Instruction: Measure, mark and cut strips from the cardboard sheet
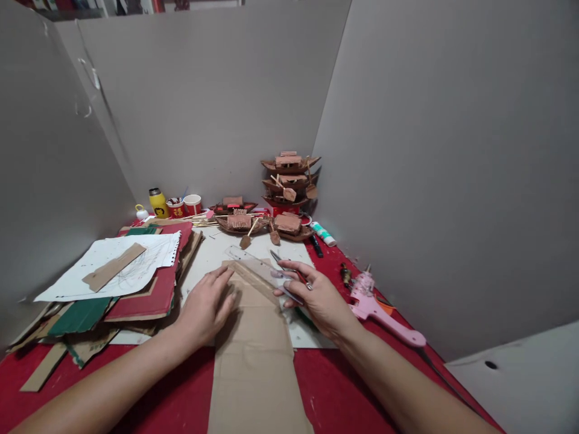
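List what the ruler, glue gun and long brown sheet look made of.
Ruler: likely clear plastic, as the brown shows through it.
Glue gun: probably smooth pink plastic, by the soft sheen on its handle.
Sheet: seemingly matt cardboard, by its creases and dull face.

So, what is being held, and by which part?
The right hand holds a clear plastic ruler by its near end and a slim dark pointed tool behind its tip.

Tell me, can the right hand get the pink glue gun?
Probably yes: the glue gun lies beside the right forearm, its handle uncovered. But the right hand holds a pointed tool, which might need putting down.
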A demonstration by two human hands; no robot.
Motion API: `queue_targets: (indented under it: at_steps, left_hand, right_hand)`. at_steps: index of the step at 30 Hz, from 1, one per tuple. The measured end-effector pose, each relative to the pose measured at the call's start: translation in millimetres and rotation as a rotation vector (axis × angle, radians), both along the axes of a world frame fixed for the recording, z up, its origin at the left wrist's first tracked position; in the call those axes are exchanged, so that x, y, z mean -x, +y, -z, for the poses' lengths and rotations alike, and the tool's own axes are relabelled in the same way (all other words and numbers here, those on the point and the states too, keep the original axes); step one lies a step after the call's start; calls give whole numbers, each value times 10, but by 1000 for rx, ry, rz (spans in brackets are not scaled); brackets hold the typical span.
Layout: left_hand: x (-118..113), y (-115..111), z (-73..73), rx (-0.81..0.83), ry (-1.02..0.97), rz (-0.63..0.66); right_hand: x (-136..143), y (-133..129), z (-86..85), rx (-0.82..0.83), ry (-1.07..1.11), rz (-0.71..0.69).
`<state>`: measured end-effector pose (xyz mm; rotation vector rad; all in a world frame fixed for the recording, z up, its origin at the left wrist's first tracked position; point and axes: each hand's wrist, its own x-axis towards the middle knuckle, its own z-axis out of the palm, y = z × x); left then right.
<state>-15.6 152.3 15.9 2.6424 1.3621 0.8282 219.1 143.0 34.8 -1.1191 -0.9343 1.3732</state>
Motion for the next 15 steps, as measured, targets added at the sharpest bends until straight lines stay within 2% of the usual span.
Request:
queue_targets:
  at_steps: [3,7,12,15]
  left_hand:
    - [-123,61,10,-17,79,71]
    - [-253,94,37,101,217,92]
    - [-267,122,125,221,244,52]
    - [-223,139,181,290,263,61]
  right_hand:
    - [-11,49,27,7,-4,42]
    - [21,35,58,47,20,41]
    - [115,-82,96,94,-17,-68]
    - [144,-113,147,99,-109,-183]
